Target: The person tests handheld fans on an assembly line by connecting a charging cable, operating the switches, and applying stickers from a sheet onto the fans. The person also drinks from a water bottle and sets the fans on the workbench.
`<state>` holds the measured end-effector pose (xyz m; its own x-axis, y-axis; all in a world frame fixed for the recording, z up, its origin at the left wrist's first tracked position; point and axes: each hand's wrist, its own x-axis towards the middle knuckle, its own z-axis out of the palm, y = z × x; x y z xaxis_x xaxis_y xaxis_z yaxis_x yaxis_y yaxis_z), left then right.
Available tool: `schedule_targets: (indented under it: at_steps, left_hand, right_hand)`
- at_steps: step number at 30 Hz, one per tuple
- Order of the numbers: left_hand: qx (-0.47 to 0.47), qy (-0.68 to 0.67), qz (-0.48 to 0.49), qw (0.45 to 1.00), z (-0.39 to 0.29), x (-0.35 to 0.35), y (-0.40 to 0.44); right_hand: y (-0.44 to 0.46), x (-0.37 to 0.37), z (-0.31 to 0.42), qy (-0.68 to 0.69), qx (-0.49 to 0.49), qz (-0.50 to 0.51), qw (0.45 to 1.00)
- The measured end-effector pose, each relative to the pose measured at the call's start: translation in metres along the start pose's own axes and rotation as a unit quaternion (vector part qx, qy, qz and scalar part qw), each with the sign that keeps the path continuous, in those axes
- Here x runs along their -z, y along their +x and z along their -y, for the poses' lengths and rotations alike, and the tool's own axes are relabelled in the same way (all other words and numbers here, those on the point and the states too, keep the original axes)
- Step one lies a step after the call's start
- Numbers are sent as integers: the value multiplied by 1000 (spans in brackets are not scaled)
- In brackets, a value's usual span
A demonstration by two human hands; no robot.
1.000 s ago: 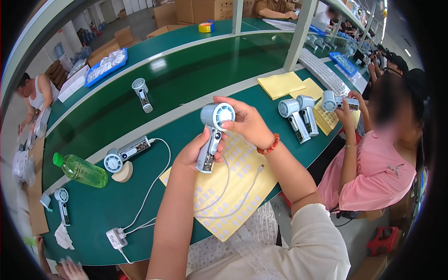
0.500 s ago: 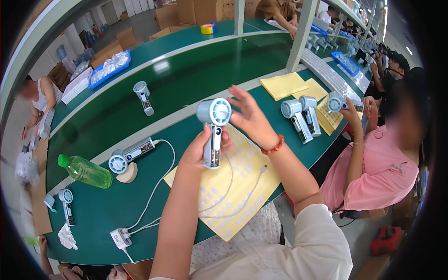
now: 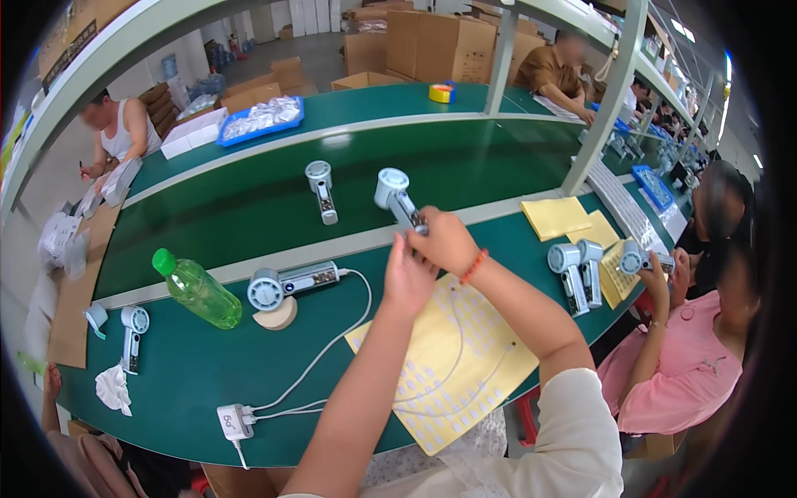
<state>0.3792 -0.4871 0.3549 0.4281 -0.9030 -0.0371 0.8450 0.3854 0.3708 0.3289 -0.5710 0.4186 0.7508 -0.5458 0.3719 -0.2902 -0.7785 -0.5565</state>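
Observation:
My right hand, with a red beaded bracelet on its wrist, is closed around the lower handle of a light blue handheld fan. The fan's round head points up and away, above the green belt. Just below, my left hand has its thumb raised and apart from its fingers; the right hand partly hides them. Beneath my arms lies a yellow sticker sheet with a white cable across it. Left of my hands, another fan, plugged into a cable, rests by a round beige block.
A green bottle stands at left, near a fan and crumpled tissue. A white charger sits in front. One fan lies on the belt. At right are two fans, yellow sheets and a person in pink holding a fan.
The fan has passed from my left hand to my right and moved forward over the belt, tilting. My right hand has closed on its handle. The camera view has shifted left.

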Motion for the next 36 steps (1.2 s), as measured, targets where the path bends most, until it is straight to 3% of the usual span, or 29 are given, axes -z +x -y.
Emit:
schedule_targets:
  at_steps: [6,12,14,19,22,25,28,29,32,36]
  left_hand:
    - [24,11,27,999,-2,0,0]
    - [34,19,63,997,-2,11,5]
    - [33,44,-13,998,-3,0,0]
    - [21,102,39,994,-4,-1,-2]
    - [20,148,41,988,0,-5,-4]
    - [1,412,12,911,13,-32,-18]
    - [-27,616,54,785,36,-46,-31]
    - [-50,608,59,790,50,-49,-36]
    - [136,536,79,829,93,-74,-49]
    - [210,553,60,804,164,-93,-39]
  right_hand:
    - [107,-70,-38,-131,-39,-41,990]
    - [100,-63,-47,-164,-97,61,980]
    - [83,-46,-52,-153,-73,35,985]
    - [-36,66,-68,-192,51,-198,960]
    - [-122,131,-103,-253,-40,-297,920]
    - [-188,156,-172,-283,-193,-274,899]
    - [-207,163,-187,-211,-212,-296,907]
    - [-207,162,-191,-203,-222,-295,907]
    - [-204,157,-200,-162,-225,-327,903]
    - [-208,159,-222,-57,-227,-338,912]
